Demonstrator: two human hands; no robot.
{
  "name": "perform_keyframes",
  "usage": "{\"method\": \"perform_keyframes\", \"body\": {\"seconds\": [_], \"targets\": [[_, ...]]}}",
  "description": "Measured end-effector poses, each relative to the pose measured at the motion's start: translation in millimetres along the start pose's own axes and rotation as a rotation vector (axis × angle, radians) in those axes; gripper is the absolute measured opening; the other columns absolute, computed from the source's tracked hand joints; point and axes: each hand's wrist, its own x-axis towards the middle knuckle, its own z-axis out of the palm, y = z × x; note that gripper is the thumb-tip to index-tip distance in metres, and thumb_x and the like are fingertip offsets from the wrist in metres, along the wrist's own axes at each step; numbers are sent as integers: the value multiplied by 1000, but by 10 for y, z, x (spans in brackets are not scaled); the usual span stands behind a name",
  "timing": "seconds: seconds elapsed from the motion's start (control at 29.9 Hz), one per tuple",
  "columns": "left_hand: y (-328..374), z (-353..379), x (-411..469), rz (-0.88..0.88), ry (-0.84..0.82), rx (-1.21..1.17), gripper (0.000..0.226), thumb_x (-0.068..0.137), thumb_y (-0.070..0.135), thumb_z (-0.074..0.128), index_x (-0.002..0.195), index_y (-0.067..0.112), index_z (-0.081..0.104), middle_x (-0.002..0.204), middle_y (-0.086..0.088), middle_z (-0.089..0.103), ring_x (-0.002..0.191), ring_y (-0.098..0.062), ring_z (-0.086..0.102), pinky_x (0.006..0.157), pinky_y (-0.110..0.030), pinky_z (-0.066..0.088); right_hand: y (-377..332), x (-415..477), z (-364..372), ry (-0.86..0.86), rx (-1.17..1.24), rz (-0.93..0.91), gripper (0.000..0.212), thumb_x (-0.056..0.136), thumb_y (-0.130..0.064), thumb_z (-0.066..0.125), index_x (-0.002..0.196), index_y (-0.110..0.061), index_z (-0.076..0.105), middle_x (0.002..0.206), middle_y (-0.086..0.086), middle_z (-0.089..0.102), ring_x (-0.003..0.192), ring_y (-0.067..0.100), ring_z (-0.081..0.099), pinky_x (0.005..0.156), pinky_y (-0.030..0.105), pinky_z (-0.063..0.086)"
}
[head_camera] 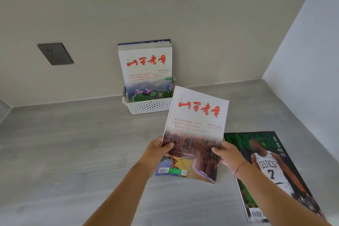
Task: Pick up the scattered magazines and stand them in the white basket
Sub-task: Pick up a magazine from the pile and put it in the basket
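While magazines (145, 71) stand in the white basket (148, 106), both hands hold another.

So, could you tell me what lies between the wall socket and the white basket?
Nothing: in the head view, only bare wall separates the socket from the basket.

A: Magazines, quick count?
B: One held magazine (194, 130), one basketball magazine (271, 170) flat on the counter, plus a stack standing in the basket, front magazine (146, 73) clear, the ones behind too tightly packed to count.
A: Baskets?
B: One white basket (148, 105).
A: Hands?
B: Two: left hand (157, 150), right hand (229, 156).
A: Anything else?
B: One wall socket (55, 53).
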Motion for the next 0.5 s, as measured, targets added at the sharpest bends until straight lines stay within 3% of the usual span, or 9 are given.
{"method": "perform_keyframes", "body": {"seconds": [0.1,0.2,0.37,0.43,0.5], "targets": [[226,-166,88,61,46,69,15,93,13,54,91,16,69,73,0,74,66,-10,68,62,-23,53,-218,106,3,49,-62,-63,20,83,4,61,79,-15,66,90,16,64,89,28,59,85,44,50],[503,-372,226,126,126,92,18,92,12,55,88,21,69,84,-4,73,78,-14,67,72,-26,55,-593,242,146,51,-66,-186,25,81,5,63,71,-18,66,72,3,63,77,20,56,73,34,45],[1120,-771,494,267,306,33,21,79,2,69,74,22,72,80,-2,72,72,-17,68,62,-23,56,-1304,628,512,64,-48,-358,22,78,8,64,76,-14,68,63,-16,68,59,-3,60,70,26,48],[1351,-936,596,308,385,48,24,76,4,73,66,26,73,77,0,73,71,-18,68,65,-24,57,-1599,771,670,78,-77,-407,15,78,4,66,79,-10,69,65,-14,67,60,0,60,71,27,48],[1539,-1091,718,341,443,90,28,75,8,75,57,30,72,67,9,73,69,-18,69,69,-28,57,-1870,887,837,97,-131,-458,18,79,-1,66,71,-17,66,68,-5,66,66,10,59,73,29,47]]}}
